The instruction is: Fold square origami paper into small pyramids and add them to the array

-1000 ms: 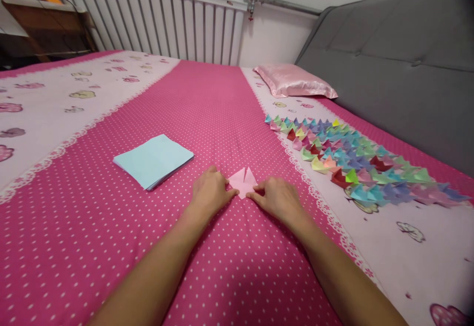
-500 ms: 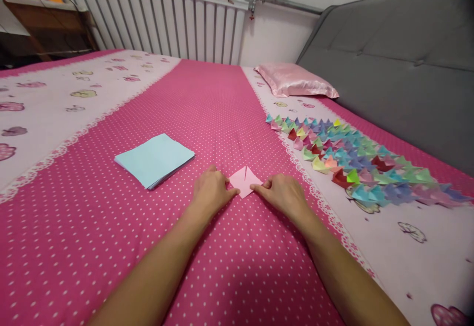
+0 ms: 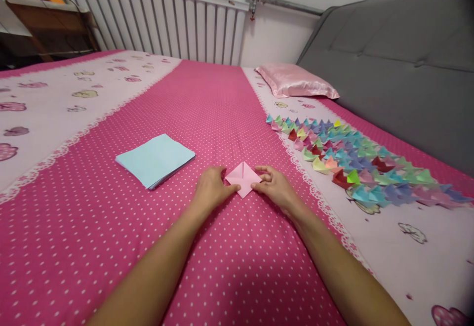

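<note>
A small pink origami paper (image 3: pixel 243 175), folded into a diamond with a slit running down from its top corner, is between my two hands over the dotted bedspread. My left hand (image 3: pixel 212 187) grips its left side, thumb on the lower left edge and fingers at the left corner. On the opposite side my right hand (image 3: pixel 277 186) holds it, with the thumb tip on the lower right edge and the fingers by the right corner. The undersides of the fingers are partly hidden.
A stack of light blue paper sheets (image 3: pixel 155 158) lies to the left. Rows of small folded paper pieces (image 3: pixel 355 160) in many colours spread over the right side. Farther back are a pink pillow (image 3: pixel 294 81), a grey headboard (image 3: pixel 400 64) and a white radiator (image 3: pixel 159 17).
The pink paper has turned slightly and shifted a little up and left. The fingers of my right hand have spread out along its right corner, and my left fingers have shifted too.
</note>
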A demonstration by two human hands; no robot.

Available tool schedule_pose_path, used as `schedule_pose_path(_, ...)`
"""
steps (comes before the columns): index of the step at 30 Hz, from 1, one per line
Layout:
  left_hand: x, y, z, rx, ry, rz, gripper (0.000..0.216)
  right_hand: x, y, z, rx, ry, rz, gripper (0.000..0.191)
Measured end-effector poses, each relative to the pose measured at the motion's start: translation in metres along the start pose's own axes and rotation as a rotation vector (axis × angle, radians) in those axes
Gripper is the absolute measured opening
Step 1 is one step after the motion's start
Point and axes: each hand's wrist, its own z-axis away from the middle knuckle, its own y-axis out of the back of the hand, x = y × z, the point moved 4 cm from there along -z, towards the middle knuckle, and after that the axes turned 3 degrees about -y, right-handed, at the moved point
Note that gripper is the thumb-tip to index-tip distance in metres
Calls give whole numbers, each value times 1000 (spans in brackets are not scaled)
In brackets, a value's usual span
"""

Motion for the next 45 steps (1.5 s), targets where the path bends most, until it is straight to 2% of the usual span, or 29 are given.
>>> schedule_pose_path(4, -5, -7, -2, -15, 119, 598, 71, -12, 0, 5, 11, 92, -125, 52)
schedule_pose_path(7, 0, -13, 0, -118, 142, 1039, 55, -20, 2, 7, 36, 182, -147, 50)
schedule_pose_path(10, 7, -16, 4, -205, 130, 1198, 39, -24, 2, 9, 54, 249, -145, 48)
schedule_pose_path(17, 13, -17, 7, -242, 111, 1289, 33, -29, -3, 14, 28, 325, -150, 45)
schedule_pose_path(21, 12, -17, 7, -241, 166, 1288, 32, -33, -2, 17, 90, 401, -85, 47)
schedule_pose_path(28, 15, -16, 9, -271, 129, 1333, 34, -43, -1, 24, 138, 550, 97, 27)
schedule_pose_path(45, 14, -15, 8, -258, 60, 1258, 28, -40, -1, 21, 115, 553, 91, 19)
